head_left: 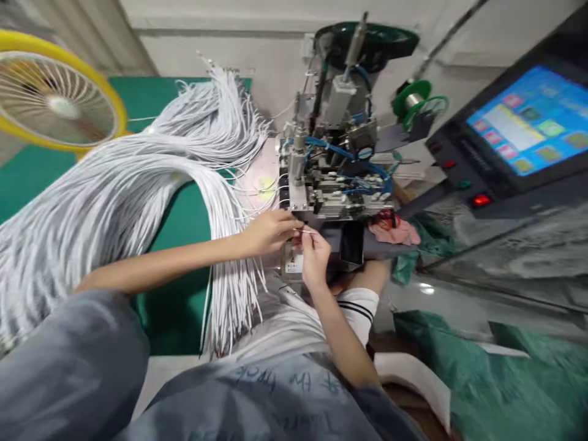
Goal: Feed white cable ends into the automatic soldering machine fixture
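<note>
Just in front of the machine's lower edge, my left hand (270, 233) pinches a thin white cable (309, 231). The fingertips of my right hand (316, 260) close on the same piece, close to its end. A soldering-type machine (337, 162) with metal cylinders and blue air tubes stands directly behind both hands. Several white cables run into its left side. Beneath my left forearm hangs a thick bundle of white cables (229, 288), spilling over the table edge. More cables lie across my lap.
A yellow fan (57, 101) stands at the left by the green table mat (181, 214). A phone (352, 242) and a pink cloth (395, 229) lie right of my hands. A lit touchscreen (533, 122) and a green wire spool (412, 98) are farther right.
</note>
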